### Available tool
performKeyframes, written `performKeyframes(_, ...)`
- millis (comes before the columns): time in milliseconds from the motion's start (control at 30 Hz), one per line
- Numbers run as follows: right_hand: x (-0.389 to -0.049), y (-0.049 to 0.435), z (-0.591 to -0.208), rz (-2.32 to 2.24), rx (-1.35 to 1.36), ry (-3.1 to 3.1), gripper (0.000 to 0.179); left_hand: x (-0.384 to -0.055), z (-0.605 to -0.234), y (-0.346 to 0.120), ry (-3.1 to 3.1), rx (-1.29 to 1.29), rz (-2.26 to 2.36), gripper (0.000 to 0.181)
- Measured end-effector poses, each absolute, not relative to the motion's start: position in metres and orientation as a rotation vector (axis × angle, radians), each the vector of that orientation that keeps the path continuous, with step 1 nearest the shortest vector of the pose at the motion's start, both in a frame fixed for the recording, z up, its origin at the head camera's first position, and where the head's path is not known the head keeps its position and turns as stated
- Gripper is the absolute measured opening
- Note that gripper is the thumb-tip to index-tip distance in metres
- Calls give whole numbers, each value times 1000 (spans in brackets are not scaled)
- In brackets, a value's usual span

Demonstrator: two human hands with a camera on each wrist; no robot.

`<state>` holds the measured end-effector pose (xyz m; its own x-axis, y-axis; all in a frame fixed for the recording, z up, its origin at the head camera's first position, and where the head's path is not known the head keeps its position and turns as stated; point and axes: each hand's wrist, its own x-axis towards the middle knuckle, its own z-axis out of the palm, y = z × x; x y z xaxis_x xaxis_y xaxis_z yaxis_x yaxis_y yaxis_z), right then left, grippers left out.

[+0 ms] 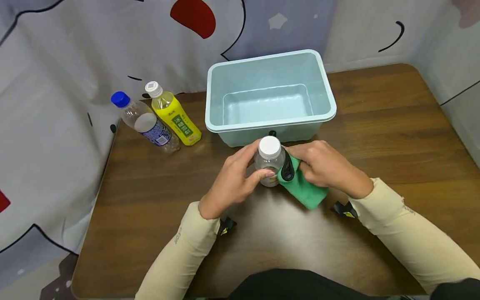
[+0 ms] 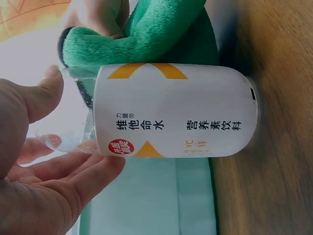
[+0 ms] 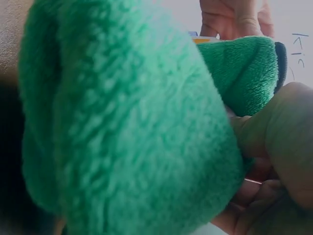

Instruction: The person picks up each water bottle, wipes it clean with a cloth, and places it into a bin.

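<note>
Gripping a green cloth (image 1: pixel 309 191), the right hand (image 1: pixel 320 162) holds it against a clear bottle (image 1: pixel 268 156), which the left hand (image 1: pixel 233 178) clasps upright between the centre and far edge of the table (image 1: pixel 150 216). A pale blue tub (image 1: pixel 271 126) sits at that edge, a blue-capped bottle (image 1: pixel 148 125) and yellow-labelled bottle (image 1: pixel 176 116) near the far left corner.

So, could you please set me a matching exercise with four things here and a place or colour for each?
1. Cloth
2. Tub
3. Blue-capped bottle
4. White-labelled bottle

A. Farthest left of the bottles in the head view
B. In the left hand
C. Pale blue
D. In the right hand

Pairs: 1-D, 2-C, 3-A, 4-B
</note>
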<state>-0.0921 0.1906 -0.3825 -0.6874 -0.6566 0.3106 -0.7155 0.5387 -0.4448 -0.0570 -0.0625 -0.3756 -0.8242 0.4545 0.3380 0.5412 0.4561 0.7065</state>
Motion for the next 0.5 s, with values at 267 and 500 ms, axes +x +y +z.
performKeyframes(267,-89,183,-402,438,1225,-2843,24,-55,-374,-61,-2628,-853,-1352,71)
performKeyframes(500,-81,180,-405,126,1269,-2846,24,-53,-372,-59,-2638,-798,-1382,70)
